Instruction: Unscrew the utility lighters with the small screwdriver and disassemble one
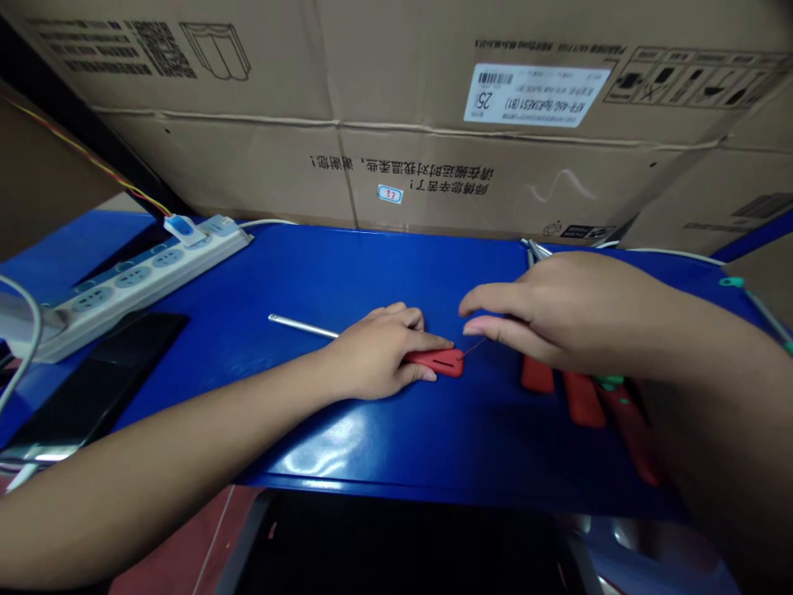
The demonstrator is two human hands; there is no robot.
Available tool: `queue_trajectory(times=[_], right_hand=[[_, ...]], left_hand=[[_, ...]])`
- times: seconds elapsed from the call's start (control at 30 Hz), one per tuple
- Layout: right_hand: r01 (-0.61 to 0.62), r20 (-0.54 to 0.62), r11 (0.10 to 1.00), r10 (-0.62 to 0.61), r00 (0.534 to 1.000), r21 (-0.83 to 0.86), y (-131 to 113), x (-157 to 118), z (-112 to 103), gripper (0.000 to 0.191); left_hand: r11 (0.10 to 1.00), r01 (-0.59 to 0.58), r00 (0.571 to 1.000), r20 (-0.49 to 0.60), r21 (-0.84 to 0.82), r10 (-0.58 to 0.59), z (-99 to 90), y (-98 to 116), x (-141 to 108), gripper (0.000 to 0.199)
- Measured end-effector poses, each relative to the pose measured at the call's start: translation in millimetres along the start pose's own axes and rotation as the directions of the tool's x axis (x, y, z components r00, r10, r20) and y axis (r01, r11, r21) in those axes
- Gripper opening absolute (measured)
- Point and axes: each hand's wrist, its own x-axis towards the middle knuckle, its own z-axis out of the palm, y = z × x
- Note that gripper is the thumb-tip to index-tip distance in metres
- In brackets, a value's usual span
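Note:
My left hand [377, 354] lies over a red-handled screwdriver [441, 361], its fingers shut around the handle. The screwdriver's steel shaft [303, 326] points left along the blue table top [310, 273]. My right hand [557, 310] hovers just past the handle's end, with thumb and forefinger apart. A thin red thread [474, 349] runs from the handle towards those fingers. Below my right hand lie several more red screwdriver handles [582, 399], partly hidden by my forearm.
A white power strip [136, 285] with a blue plug sits at the table's left. A dark flat sheet [105, 372] lies near it. Large cardboard boxes [396, 124] form a wall behind the table. Metal shafts [533, 250] and a white cable [669, 252] lie along the far edge.

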Motion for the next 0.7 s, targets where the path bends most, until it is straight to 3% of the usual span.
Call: queue_trajectory(times=[0.2,0.27,0.37,0.57,0.7], right_hand=[[0.144,0.02,0.955,-0.155,0.988,0.26,1.3,4.8,-9.8,0.034],[0.101,0.055,0.979,-0.113,0.992,0.178,2.2,9.5,-10.5,0.03],[0.058,0.059,0.998,-0.059,0.996,0.022,1.8,14.3,-8.2,0.038],[0.198,-0.019,0.937,-0.201,0.979,0.287,-4.8,8.4,-5.3,0.03],[0.14,-0.013,0.981,-0.14,0.99,0.137,-6.3,8.8,-5.2,0.026]], left_hand=[[1.0,-0.013,0.999,-0.029,0.029,0.013,0.7,-2.5,1.3,0.045],[0.999,-0.013,0.999,-0.041,0.048,0.015,1.0,-4.2,1.1,0.044],[0.998,-0.021,0.999,-0.042,0.058,0.023,1.6,-6.9,0.9,0.046],[0.999,-0.026,1.0,-0.015,0.039,0.027,-0.1,-8.2,0.9,0.046],[0.999,-0.019,1.0,-0.013,0.042,0.019,-0.9,-7.9,1.0,0.042]])
